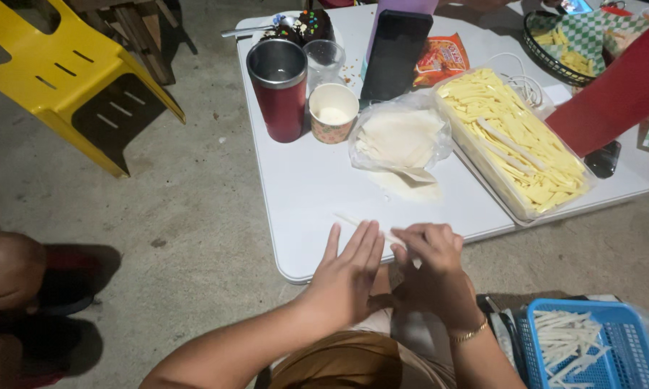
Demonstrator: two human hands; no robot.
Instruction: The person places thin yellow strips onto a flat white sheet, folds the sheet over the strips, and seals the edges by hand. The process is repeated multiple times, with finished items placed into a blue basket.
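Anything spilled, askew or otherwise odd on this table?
Slightly. White powder lies loose on the table beside the open bag of wrappers, and crumbs are scattered near the clear glass. Both hands roll a wrapper at the table's edge.

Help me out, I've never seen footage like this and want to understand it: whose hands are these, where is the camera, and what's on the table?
There is no machine here. One camera, worn on a person's head, looks down at their own bare hands. The left hand lies flat with fingers stretched; the right hand pinches a thin pale wrapped stick at the edge of the white table. On the table stand a red tumbler, a paper cup, a bag of pale wrappers, and a clear tub of yellow strips. A blue basket of finished sticks sits by the right arm. The red sleeve belongs to someone else.
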